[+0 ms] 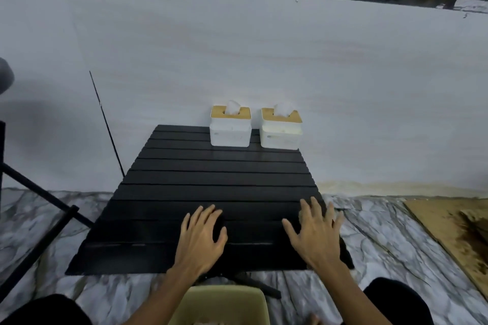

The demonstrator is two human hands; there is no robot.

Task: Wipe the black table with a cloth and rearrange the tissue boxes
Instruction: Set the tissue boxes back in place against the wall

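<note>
Both hands lie flat with fingers spread wide on the near part of the black slatted desk (184, 179), the left hand (202, 237) near the middle and the right hand (317, 232) by the right edge, neither holding anything. Two white tissue boxes with wooden lids, the left tissue box (230, 126) and the right tissue box (280, 129), stand just beside each other at the desk's far edge against the pale wall (237, 47).

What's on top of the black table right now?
Two tissue boxes stand side by side at the table's far edge; both hands lie spread near its front. Anything beneath them is hidden.
</note>
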